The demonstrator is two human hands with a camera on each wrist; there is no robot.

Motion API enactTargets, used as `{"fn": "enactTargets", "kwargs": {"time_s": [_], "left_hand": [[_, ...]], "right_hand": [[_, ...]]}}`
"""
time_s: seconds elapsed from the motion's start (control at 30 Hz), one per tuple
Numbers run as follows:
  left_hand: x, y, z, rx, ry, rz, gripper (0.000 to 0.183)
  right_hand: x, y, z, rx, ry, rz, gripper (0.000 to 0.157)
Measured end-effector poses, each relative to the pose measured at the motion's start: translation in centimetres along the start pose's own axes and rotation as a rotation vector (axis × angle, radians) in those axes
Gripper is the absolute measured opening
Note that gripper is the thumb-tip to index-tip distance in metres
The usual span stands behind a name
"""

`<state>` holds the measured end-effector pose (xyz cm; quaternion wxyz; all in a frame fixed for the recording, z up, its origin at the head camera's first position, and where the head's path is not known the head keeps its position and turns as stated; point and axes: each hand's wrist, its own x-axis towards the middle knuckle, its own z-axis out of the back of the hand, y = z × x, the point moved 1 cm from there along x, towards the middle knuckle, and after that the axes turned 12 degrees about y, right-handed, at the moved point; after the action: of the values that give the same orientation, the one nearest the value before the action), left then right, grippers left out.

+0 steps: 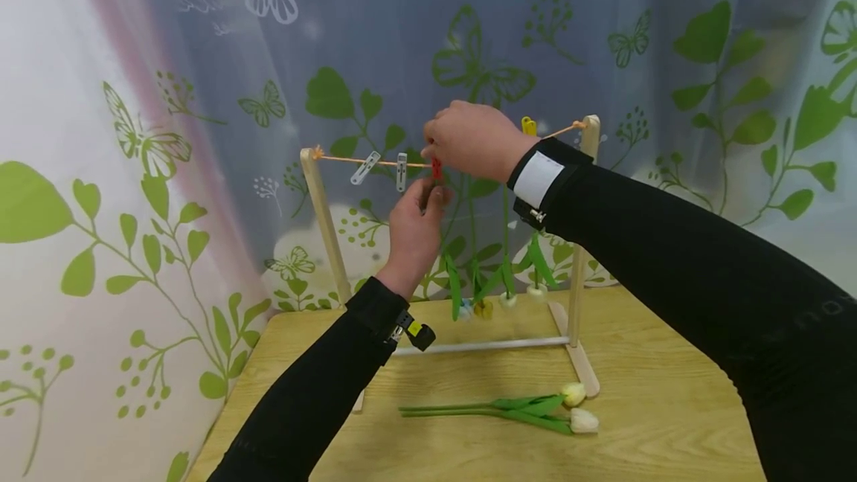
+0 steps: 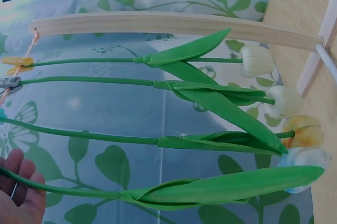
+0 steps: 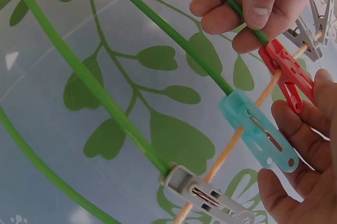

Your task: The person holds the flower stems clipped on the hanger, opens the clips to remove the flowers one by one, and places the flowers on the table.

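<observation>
My left hand (image 1: 413, 229) pinches the green stem of an artificial tulip (image 2: 79, 192) that hangs head down. Its pale blue-and-white bloom is partly behind its leaf. At the stem's upper end, my right hand (image 1: 475, 138) holds the handle end of a red clothespin (image 3: 287, 69) on the orange cord (image 3: 224, 153). Whether its jaws grip the stem is hard to tell. Beside it, a teal clothespin (image 3: 258, 129) holds another tulip stem. A grey clothespin (image 3: 202, 192) and a yellow one (image 1: 529, 126) hold further tulips.
The cord runs between two wooden posts (image 1: 326, 229) standing on a wooden table (image 1: 656, 378). Two grey-white clothespins (image 1: 401, 172) hang towards the left post. White tulips (image 1: 535, 413) lie in front of the frame's white crossbar (image 1: 482, 345). A printed curtain (image 1: 402, 36) hangs behind.
</observation>
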<state>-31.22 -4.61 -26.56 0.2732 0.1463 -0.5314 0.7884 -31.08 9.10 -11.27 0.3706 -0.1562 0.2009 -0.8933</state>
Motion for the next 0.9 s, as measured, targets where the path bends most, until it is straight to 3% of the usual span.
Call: {"fn": "enactTargets", "kwargs": {"time_s": [0.07,0.3,0.5,0.9], "left_hand": [[0.0,0.0,0.0,-0.011,0.002,0.01,0.035],[0.1,0.4,-0.2,-0.021,-0.012,0.006,0.032],[-0.3,-0.7,-0.2,-0.053,0.001,0.012,0.033],[0.0,0.5,-0.8,-0.066,-0.01,0.002,0.027]], "right_hand": [[0.1,0.0,-0.2,0.028,-0.002,-0.008,0.029],[0.3,-0.1,-0.4,0.275,-0.01,-0.035,0.025],[0.4,-0.1,-0.5,0.314,-0.011,-0.027,0.025],[0.6,-0.3,-0.9,0.418,-0.073,-0.043,0.025]]}}
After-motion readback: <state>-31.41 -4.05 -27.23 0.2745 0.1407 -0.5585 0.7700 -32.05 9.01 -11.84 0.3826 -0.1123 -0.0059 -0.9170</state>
